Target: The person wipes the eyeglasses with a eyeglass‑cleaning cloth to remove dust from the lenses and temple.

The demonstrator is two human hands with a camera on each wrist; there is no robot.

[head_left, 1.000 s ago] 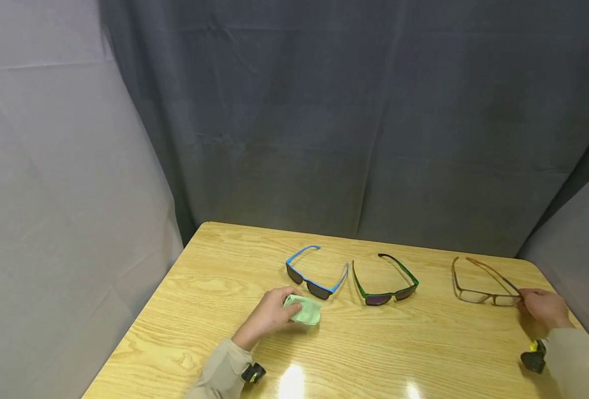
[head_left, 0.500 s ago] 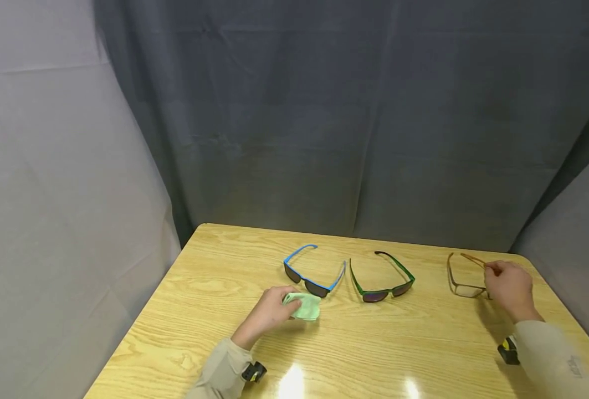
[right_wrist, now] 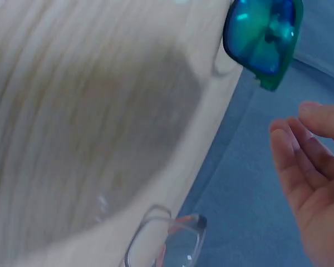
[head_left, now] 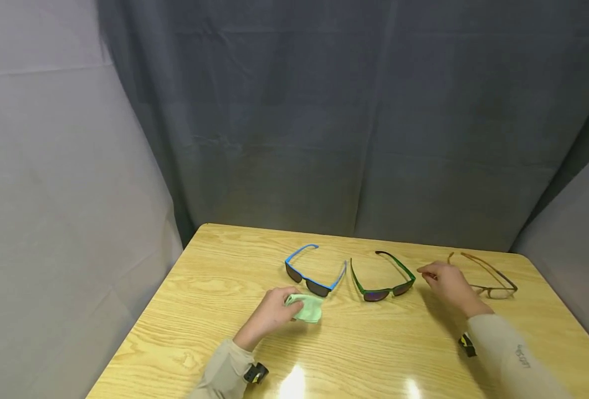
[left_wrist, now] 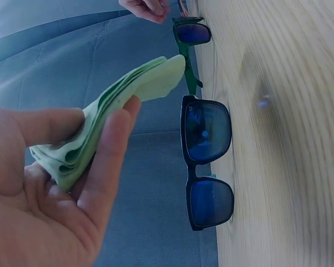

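Just right of the green-framed, dark-lensed sunglasses [head_left: 376, 295], our empty, narrowly parted right hand [head_left: 450, 285] seems at the reaching step, needing a gentle pinch, our left hand [head_left: 270, 313] holding folded pale-green cloth [head_left: 308, 309].

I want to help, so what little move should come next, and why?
Perhaps the right grip should gently pinch the green-framed sunglasses: its fingers look empty and are close beside them, while the left grip holds the folded green cloth.

Head: high, forward-down; wrists: close, sharing green sunglasses [right_wrist: 260, 39].
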